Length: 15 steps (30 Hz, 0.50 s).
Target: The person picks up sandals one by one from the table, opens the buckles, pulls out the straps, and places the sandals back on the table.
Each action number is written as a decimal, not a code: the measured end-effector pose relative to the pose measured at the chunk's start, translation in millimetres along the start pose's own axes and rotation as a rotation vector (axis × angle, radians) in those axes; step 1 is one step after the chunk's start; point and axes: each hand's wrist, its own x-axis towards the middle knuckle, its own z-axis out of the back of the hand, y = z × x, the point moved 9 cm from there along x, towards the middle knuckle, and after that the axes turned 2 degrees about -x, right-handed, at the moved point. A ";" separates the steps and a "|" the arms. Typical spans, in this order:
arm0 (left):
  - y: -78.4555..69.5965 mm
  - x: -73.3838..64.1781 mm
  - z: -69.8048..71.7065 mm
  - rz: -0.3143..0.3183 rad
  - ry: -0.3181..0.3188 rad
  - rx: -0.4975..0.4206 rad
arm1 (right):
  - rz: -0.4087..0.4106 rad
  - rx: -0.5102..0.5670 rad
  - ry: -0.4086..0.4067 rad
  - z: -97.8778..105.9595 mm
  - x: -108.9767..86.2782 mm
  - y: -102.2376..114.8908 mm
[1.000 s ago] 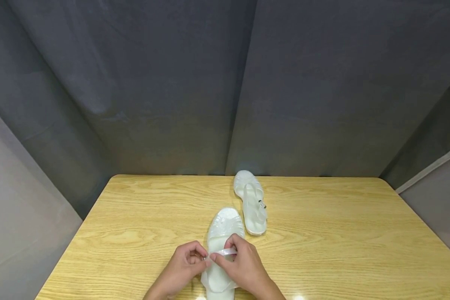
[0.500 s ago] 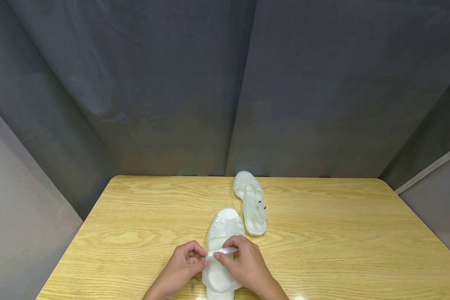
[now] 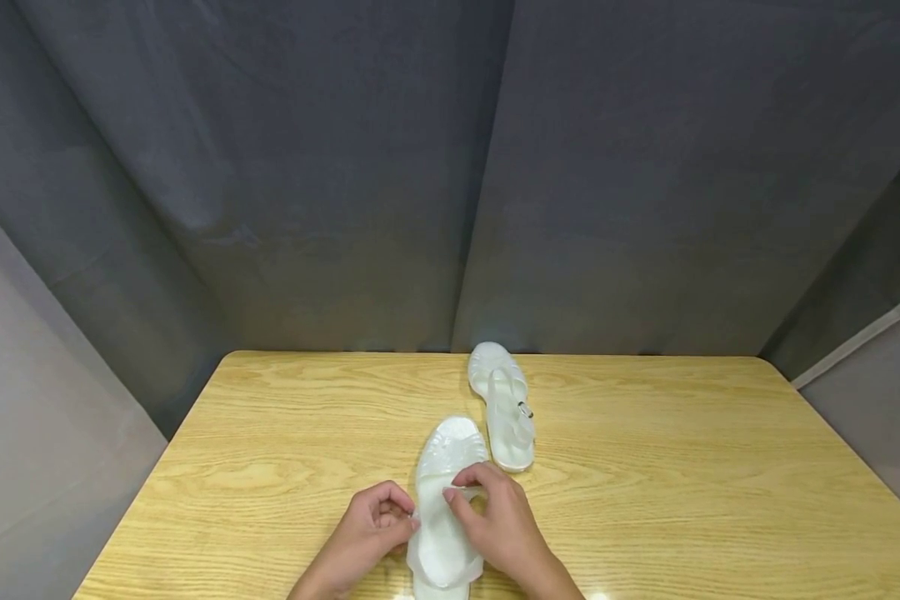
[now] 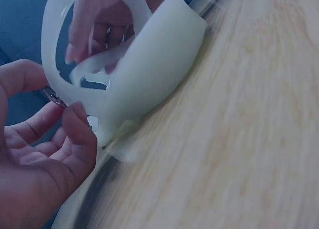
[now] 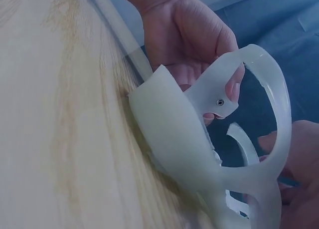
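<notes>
A pale, translucent jelly sandal (image 3: 444,546) lies toe away from me near the table's front edge. At its left side my left hand (image 3: 371,529) pinches the small metal buckle (image 4: 54,96) on the side tab; a round rivet (image 5: 220,103) shows on that tab in the right wrist view. Over the insole my right hand (image 3: 498,521) pinches the loose ankle strap (image 3: 471,491) between thumb and index finger. The strap's tip (image 5: 232,129) curls free of the buckle. The heel band (image 5: 279,99) stands up as a loop in the right wrist view.
A matching sandal (image 3: 501,408) lies beyond and to the right, near the table's far edge, with its own buckle (image 3: 525,409) visible. The wooden table (image 3: 682,467) is bounded by grey curtains (image 3: 615,183) at the back and sides.
The strap reached across the insole to the left hand; now its end is away from the buckle. My right hand has shifted slightly right and away with it. The left hand stays put.
</notes>
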 end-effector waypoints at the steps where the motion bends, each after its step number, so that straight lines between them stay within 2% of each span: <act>1: 0.4 -0.1 -0.4 0.005 0.000 -0.006 | 0.012 0.009 -0.028 1.8 -0.1 1.0; 10: 8.4 -0.3 -0.7 0.041 -0.024 -0.010 | 0.110 0.066 -0.264 21.2 -1.4 6.1; 12: 10.9 -0.5 -0.3 0.048 -0.032 -0.016 | 0.100 0.078 -0.303 25.5 -2.4 4.3; 15: 14.2 -2.5 0.6 0.056 -0.054 -0.026 | 0.031 0.091 -0.305 26.7 -3.3 -2.6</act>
